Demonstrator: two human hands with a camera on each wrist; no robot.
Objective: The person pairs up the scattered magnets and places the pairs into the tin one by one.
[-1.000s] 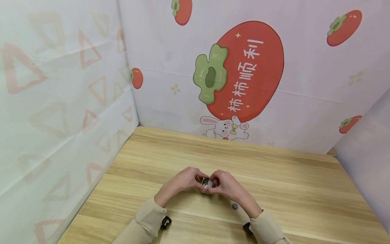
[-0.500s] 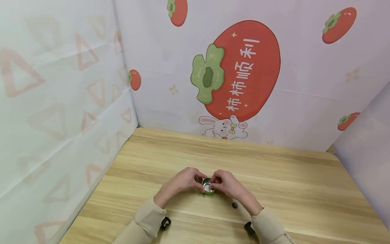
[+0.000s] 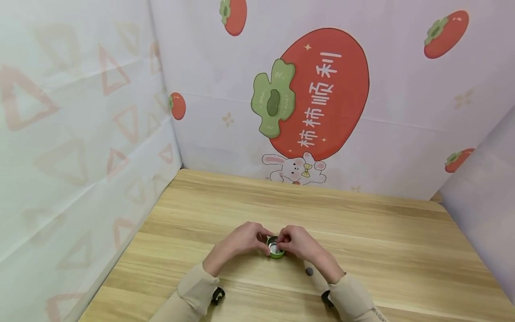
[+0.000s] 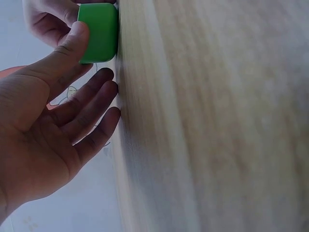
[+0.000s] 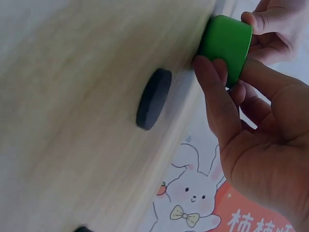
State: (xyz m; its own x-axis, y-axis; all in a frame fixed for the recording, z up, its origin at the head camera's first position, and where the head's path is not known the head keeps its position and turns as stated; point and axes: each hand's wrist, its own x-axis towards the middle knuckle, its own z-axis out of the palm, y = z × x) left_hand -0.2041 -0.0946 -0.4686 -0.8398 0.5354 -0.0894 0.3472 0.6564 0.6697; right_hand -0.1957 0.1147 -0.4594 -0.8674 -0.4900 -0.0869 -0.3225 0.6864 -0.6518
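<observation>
A small round green tin [image 3: 276,256] with a shiny silver inside stands open side up on the wooden table [image 3: 362,259]. My left hand [image 3: 242,239] holds its left side, thumb against the green wall [image 4: 100,34] and the lower fingers spread loosely. From the right, my right hand [image 3: 301,243] has its thumb and forefinger tips over the tin's mouth, dipping inside the rim. In the right wrist view, other right fingers [image 5: 212,79] lie against the tin's outer wall. The tips inside are hidden there, and I cannot tell whether they pinch anything.
A small dark disc [image 3: 309,271] lies on the table just below the right wrist. Black wrist straps [image 3: 218,295] sit under both sleeves. White printed cloth walls [image 3: 217,147] stand at the back and sides of the table.
A second ago my right hand held a pale flat piece over the tin. It has gone from sight, and the fingertips now reach into the tin. The left hand keeps its hold.
</observation>
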